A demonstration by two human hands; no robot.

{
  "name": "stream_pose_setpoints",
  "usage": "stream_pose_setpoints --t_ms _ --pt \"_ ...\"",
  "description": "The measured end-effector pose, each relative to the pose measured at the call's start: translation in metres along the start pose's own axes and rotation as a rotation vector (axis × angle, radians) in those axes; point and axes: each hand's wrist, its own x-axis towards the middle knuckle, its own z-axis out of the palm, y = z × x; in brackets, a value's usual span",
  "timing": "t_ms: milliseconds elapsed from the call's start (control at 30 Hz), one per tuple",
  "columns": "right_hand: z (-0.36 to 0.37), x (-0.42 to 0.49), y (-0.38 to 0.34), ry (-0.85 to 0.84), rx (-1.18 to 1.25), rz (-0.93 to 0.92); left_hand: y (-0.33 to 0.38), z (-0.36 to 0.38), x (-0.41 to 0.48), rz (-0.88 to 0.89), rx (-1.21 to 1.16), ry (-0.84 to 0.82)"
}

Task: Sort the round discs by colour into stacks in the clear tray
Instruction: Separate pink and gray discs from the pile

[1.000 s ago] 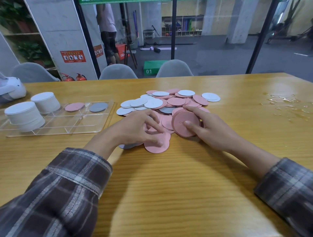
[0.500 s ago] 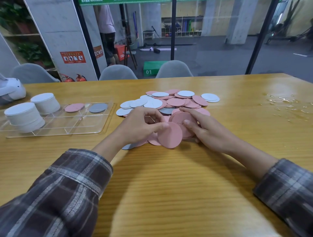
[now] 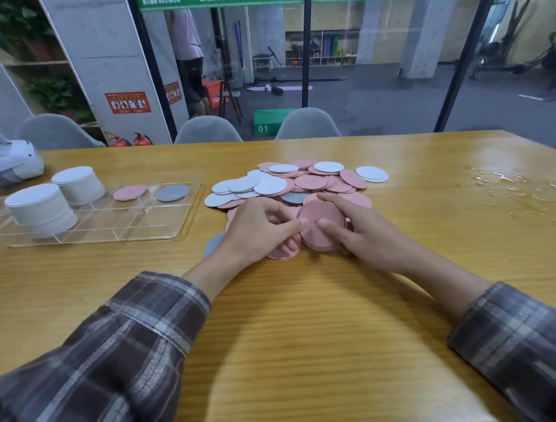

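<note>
Wood-grain table carries the work; clear tray at left holds two tall white stacks, one pink disc and one grey disc in separate compartments; loose pile of pink, white and grey discs lies at centre, beside the tray but apart from it; pink stack stands on edge at the pile's near side; right hand grasps it, thumb on the face, fingers behind; left hand, fingers curled, pinches its left edge. Judgement: discs thin, light, stiff and smooth-faced, liable to slide off one another; best clamped across both faces, then squared by the rim. Legible writing: "MAXIMUM" on green banner; "01" on green box; red notice too small to read.
</note>
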Motion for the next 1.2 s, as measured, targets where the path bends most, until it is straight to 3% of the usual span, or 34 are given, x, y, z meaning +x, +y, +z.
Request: stream_pose_setpoints --t_ms 167,300,400,900,1200 --pt "-0.001 0.0 -0.001 0.014 -0.052 -0.016 -0.005 -0.016 0.005 0.298 0.42 0.031" --pt "-0.003 -0.002 0.0 0.046 -0.072 -0.007 -0.012 -0.035 0.008 0.243 0.568 -0.128" --pt "-0.004 -0.001 0.0 0.062 -0.077 -0.01 -0.014 -0.036 0.009 0.238 0.607 -0.159" --pt "-0.004 -0.001 0.001 0.076 -0.051 0.031 -0.01 -0.025 0.009 0.139 0.18 -0.06" --pt "0.0 0.0 0.0 0.049 0.114 0.065 -0.004 -0.006 0.0 0.085 0.042 -0.014"
